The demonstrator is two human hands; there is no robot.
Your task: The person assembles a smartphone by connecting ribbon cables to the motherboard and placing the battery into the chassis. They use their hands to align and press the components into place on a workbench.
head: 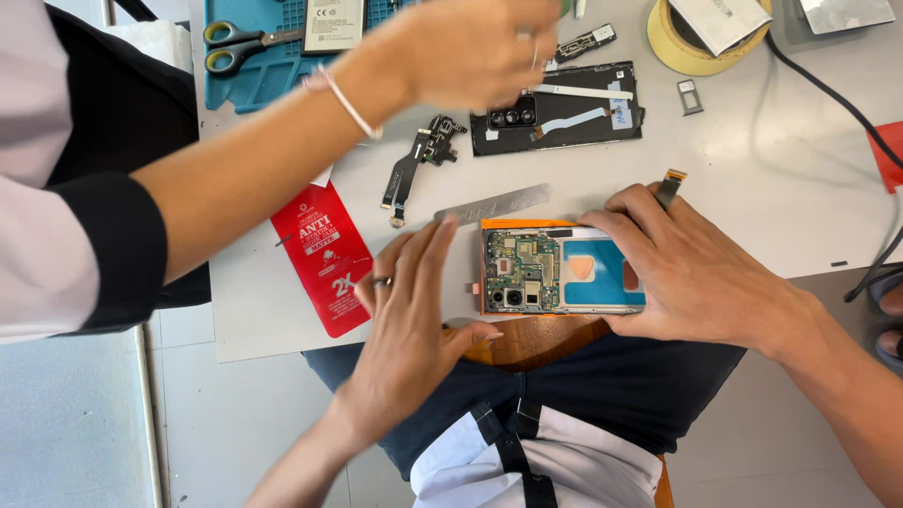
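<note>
Head view looks down on an opened phone (562,271) lying flat at the near edge of a pale grey table (752,179); its orange frame rims a green circuit board with round camera lenses at one end and a bare blue bay at the other. The right hand (696,273) grips the phone's blue end, fingers curled over its far and near edges and thumb at the side, holding it. The left hand (414,310), a ring on one finger, lies with fingers spread wide and flat, fingertips just beside the phone's camera end; whether they touch it I cannot tell. Just beyond the phone lies a thin, dull metal pry blade (494,204), and beside it a black flex cable part (419,160) with a long tail. Farther off rests a black back cover (564,118), glossy, with white ribbon strips across it. A red printed packet (324,259) lies flat to the left. Another person's hand (470,47), bracelet at the wrist, reaches across from the left above the back cover, fingers pinched together. A blue work mat (254,75) at the far edge carries scissors (240,47) with yellow-green handles. A roll of cream tape (677,42) sits far right near a small sim tray (689,97). Pale floor tiles show below the table.
</note>
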